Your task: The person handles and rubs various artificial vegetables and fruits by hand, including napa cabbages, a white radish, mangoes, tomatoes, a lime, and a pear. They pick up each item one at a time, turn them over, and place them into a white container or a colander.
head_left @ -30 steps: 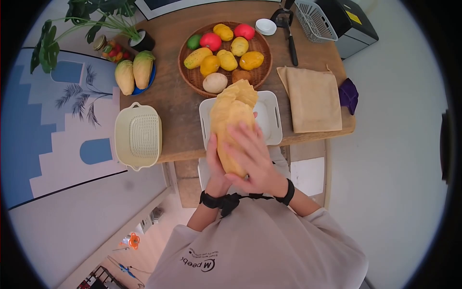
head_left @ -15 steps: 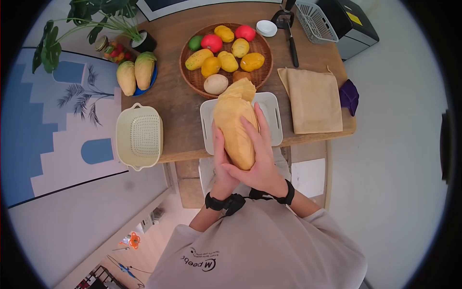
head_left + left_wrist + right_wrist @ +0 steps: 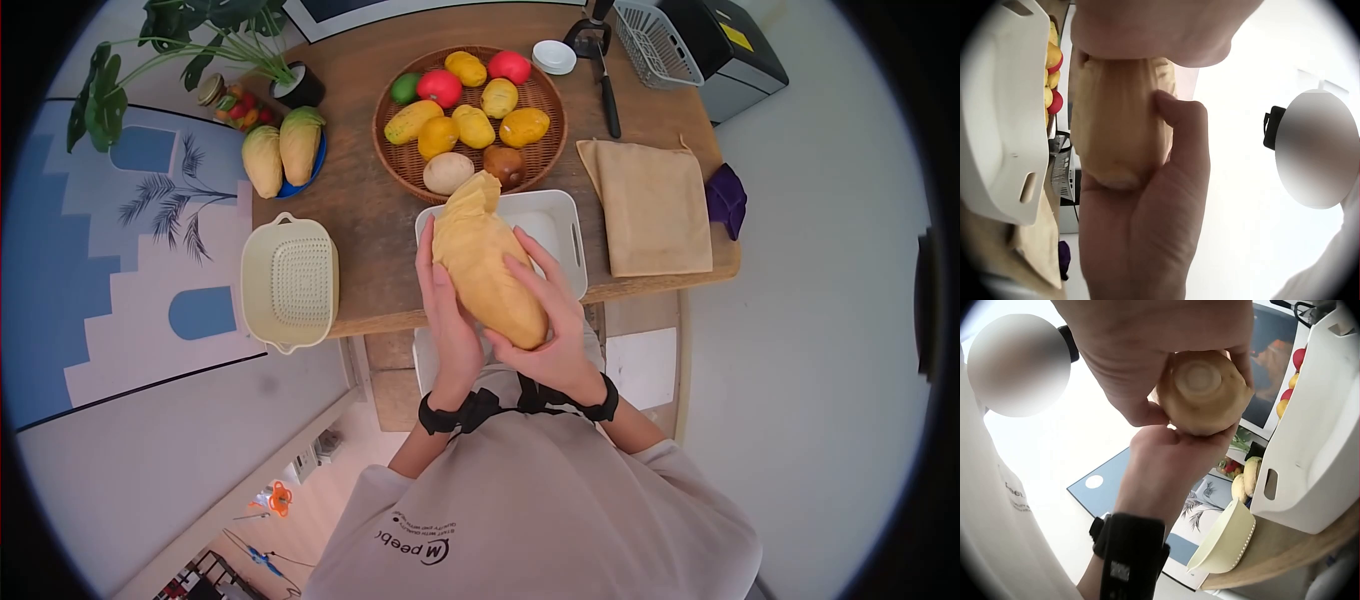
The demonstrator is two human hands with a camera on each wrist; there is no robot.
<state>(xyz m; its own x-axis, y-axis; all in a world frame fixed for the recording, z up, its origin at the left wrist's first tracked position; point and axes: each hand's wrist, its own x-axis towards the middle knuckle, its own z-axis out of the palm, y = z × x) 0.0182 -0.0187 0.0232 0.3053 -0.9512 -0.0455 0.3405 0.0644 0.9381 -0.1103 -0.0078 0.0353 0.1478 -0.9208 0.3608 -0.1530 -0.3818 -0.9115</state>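
A large yellow-tan napa cabbage [image 3: 485,260] is held between both hands, above the white basin [image 3: 560,240] and near the table's front edge. Its leafy tip points away from the body and leans left; the round pale stem end [image 3: 1200,378] shows in the right wrist view. My left hand [image 3: 452,335] grips its left side, fingers along the leaves. On the other side my right hand [image 3: 558,335] holds the lower end, thumb under the base and fingers over the right flank. In the left wrist view the cabbage [image 3: 1122,122] lies between the two hands.
Behind the basin stands a wicker basket [image 3: 385,165] of mixed fruit. To the left are a cream colander [image 3: 290,275] and a blue plate [image 3: 318,165] with two pale cabbages. A folded beige cloth [image 3: 650,210] and a black-handled utensil [image 3: 609,105] lie to the right.
The cabbage has turned, its tip swinging left and its base right. The right hand has gone from lying across its top to holding its lower right side; the left hand has slid forward.
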